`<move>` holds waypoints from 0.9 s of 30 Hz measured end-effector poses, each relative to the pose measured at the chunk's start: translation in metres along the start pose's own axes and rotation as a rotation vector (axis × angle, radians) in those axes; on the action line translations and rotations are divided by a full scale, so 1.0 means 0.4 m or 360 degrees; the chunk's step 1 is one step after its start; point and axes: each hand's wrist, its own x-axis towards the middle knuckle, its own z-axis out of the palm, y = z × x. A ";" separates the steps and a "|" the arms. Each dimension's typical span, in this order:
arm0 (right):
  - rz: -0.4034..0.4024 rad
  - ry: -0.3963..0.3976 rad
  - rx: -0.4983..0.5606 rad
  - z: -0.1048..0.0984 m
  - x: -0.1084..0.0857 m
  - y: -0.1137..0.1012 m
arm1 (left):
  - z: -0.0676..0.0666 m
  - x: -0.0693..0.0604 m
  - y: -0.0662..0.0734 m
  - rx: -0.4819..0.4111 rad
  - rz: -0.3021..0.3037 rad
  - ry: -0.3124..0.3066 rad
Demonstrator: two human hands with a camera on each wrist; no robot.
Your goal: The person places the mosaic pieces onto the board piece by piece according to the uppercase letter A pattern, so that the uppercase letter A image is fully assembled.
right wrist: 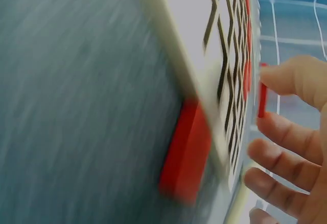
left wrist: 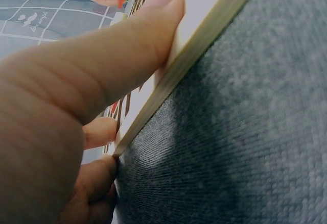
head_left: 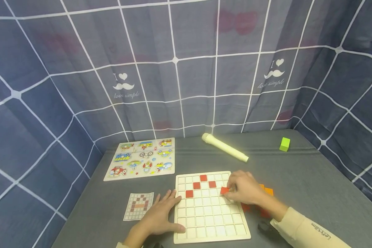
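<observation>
A pale wooden grid board (head_left: pixel 206 212) lies flat, with several red square tiles (head_left: pixel 196 185) set in a slanting pattern in its upper cells. Over the board's right side, my right hand (head_left: pixel 245 188) pinches a red tile (right wrist: pixel 262 100) between thumb and forefinger, the other fingers loosely bent. The right wrist view shows that tile on edge, raised off the board. My left hand (head_left: pixel 161 215) rests at the board's left edge with spread fingers, its thumb (left wrist: pixel 110 60) lying on the rim. Left of that hand is a small pattern card (head_left: pixel 138 206) with a coloured grid.
Orange tiles (head_left: pixel 269 191) and red tiles (head_left: pixel 264 213) lie right of the board, partly hidden by my right arm. Behind are a vehicle picture puzzle (head_left: pixel 152 155), a cream microphone-shaped stick (head_left: pixel 225 148) and a green block (head_left: pixel 284 144). A grid-patterned curtain (head_left: pixel 195 79) encloses the table.
</observation>
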 end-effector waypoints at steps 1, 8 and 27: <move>-0.0024 -0.0023 0.0018 0.006 0.005 -0.010 | -0.001 0.000 0.000 0.0000 0.0001 -0.0001; -0.0151 -0.0081 0.0097 0.051 0.041 -0.082 | -0.004 -0.003 0.006 -0.0016 -0.0004 -0.0005; -0.0301 -0.0323 0.0268 0.092 0.095 -0.192 | -0.005 -0.006 0.007 -0.0009 0.0026 0.0020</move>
